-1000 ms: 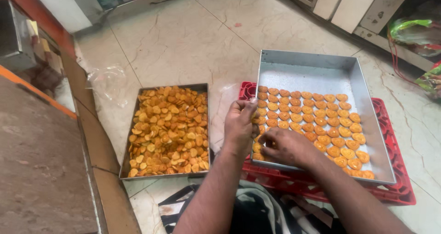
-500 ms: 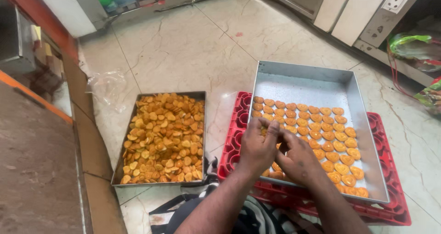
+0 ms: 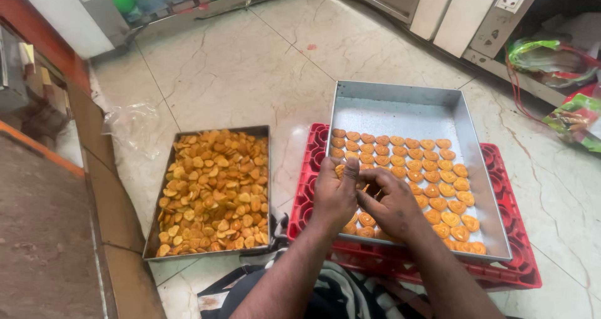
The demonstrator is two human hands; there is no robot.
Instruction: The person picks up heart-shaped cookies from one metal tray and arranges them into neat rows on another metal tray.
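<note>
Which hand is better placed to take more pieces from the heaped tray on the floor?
Left, probably. The left hand is nearer the heaped tray, which lies on that side. The right hand is over the silver tray, farther from it.

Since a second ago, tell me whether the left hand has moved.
Yes. The left hand has come in from the near-left corner of the grey tray, over the biscuit rows, meeting the right hand.

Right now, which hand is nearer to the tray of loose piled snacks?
Left. The left hand is over the other tray's near-left corner, closer to the piled tray; the right hand is beyond it.
</note>
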